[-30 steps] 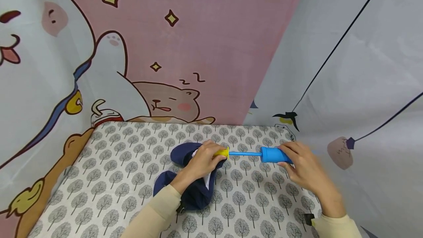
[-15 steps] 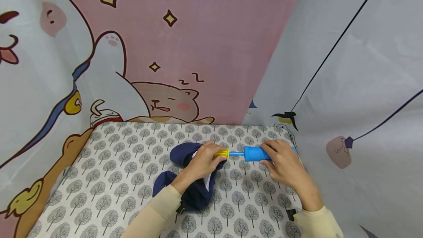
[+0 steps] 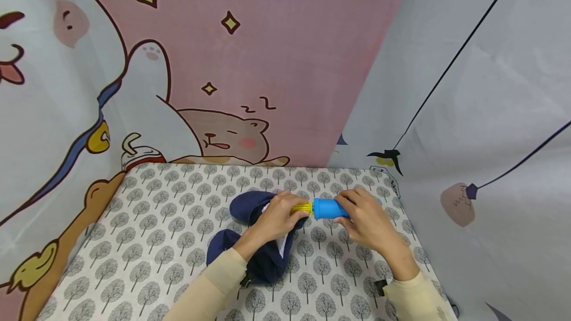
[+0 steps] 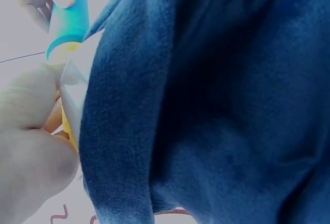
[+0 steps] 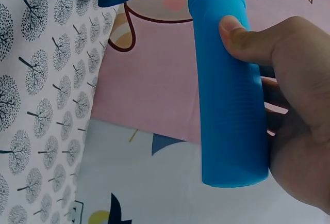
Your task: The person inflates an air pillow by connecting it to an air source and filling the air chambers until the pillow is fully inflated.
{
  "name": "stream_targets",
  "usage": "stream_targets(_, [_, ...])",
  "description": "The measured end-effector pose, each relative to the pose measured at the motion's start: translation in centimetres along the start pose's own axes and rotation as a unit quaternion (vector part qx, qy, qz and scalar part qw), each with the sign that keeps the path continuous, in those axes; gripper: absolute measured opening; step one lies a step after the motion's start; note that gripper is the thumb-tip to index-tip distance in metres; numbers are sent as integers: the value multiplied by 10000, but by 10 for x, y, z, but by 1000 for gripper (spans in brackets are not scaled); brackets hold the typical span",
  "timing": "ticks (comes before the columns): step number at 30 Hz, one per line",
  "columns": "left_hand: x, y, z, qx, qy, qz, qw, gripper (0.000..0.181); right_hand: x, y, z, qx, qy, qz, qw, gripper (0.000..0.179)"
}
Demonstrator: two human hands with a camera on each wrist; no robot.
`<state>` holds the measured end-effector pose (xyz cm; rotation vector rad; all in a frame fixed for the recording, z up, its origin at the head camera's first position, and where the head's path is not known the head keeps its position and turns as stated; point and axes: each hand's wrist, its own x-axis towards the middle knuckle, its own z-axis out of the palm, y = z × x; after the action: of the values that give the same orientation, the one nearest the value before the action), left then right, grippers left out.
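In the head view, my left hand grips the yellow end of a blue hand pump. Under and around that hand slumps a navy plush thing with two rounded lobes, like a neck pillow. Its thick folded edge fills much of the left wrist view, with a white piece between it and the yellow part. My right hand holds the blue barrel, thumb along its side, as the right wrist view shows. The barrel's rim is right against the yellow end, hiding the rod.
A white cloth printed with grey trees covers the table. Behind it hangs a pink cartoon backdrop, with a pale sheet along the right. A small black piece sits by the right sleeve.
My right hand has slid the blue barrel leftward toward the yellow end, and the thin blue rod between them has gone from sight. My left hand and the navy plush thing stay about where they were.
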<state>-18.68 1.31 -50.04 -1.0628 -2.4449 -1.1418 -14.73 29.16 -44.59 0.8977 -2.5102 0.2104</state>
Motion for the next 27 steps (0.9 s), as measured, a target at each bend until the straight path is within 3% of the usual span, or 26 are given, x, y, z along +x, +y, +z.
stream_targets(7, [2,5,-10,201,-226,-31,9995,23,-4,8,-8,219,-359,208,9989,56])
stream_targets(17, [0,4,-15,249,-309,-33,9992,24,-33,32,-23,253,-471,584,9969,58])
stream_targets(27, [-2,-3,-17,248,-131,121,9995,21,-55,51,-38,183,-508,909,9944,64])
